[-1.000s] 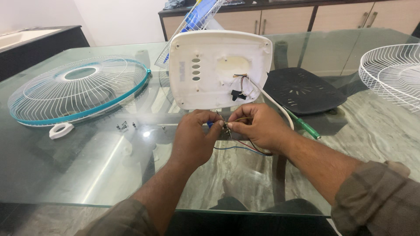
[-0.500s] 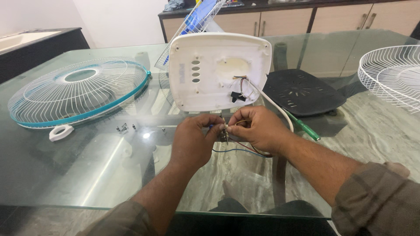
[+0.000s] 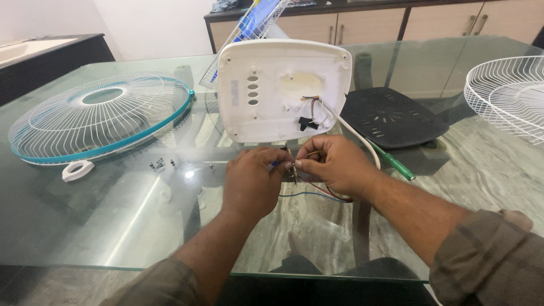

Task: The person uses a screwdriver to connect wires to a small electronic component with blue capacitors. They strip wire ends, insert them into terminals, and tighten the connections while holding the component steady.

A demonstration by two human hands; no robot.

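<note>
On the glass counter, I saw both hands pinching thin wires below the white fan housing: left hand and right hand clenched, guard already off, wiring unfinished.

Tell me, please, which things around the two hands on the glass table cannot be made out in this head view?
- Small part pinched between left hand and right hand: hidden by the fingers, too small to identify.
- Wires: their ends vanish under the right hand.
- Screws on the glass table: too small to count.
- White grille: cut off by the right edge.
- Blue rack behind the white panel: partly hidden, cut off by the top edge.
</note>
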